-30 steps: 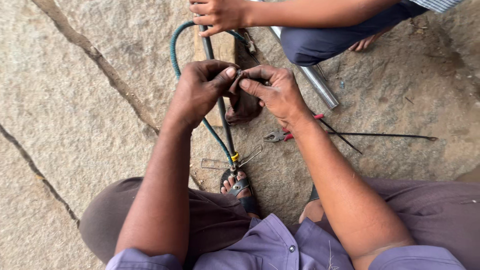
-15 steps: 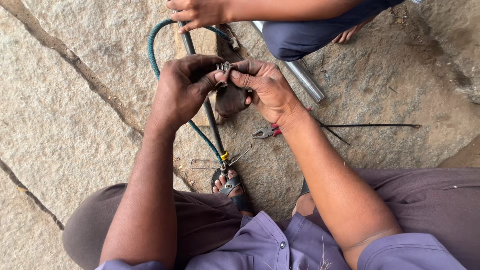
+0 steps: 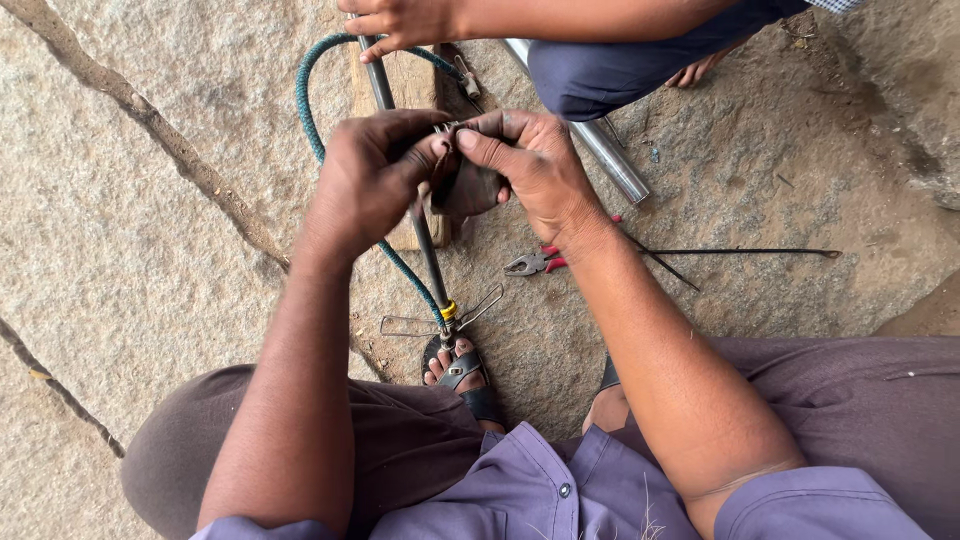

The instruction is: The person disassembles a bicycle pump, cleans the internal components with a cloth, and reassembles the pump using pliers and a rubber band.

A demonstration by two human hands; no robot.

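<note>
**Two hands pinched on a small metal fitting above the stone**

Left of scene: bare cracked stone floor (image 3: 130,230); no package, label or sign visible anywhere in view. A green braided hose (image 3: 305,110) loops from the far side down to a brass-coloured joint (image 3: 449,311) near the sandalled foot (image 3: 462,372).

Centre: the left hand (image 3: 368,180) has thumb and forefinger closed tight on a small metal fitting (image 3: 443,130); the remaining fingers curl in. The right hand (image 3: 525,165) meets it from the other side, thumb and forefinger nipped on the same fitting, with a dark flap (image 3: 468,190) hanging beneath. The fitting is held in the air, above a thin dark rod (image 3: 425,240).

Judgement: a fine fitting or fastening step is in hand; the next move calls for a steady two-handed grip.

Right: red-handled pliers (image 3: 533,263) lie untouched on the ground, a metal tube (image 3: 610,165) beyond. Far edge: another person's hand (image 3: 395,22) grips the rod.
</note>
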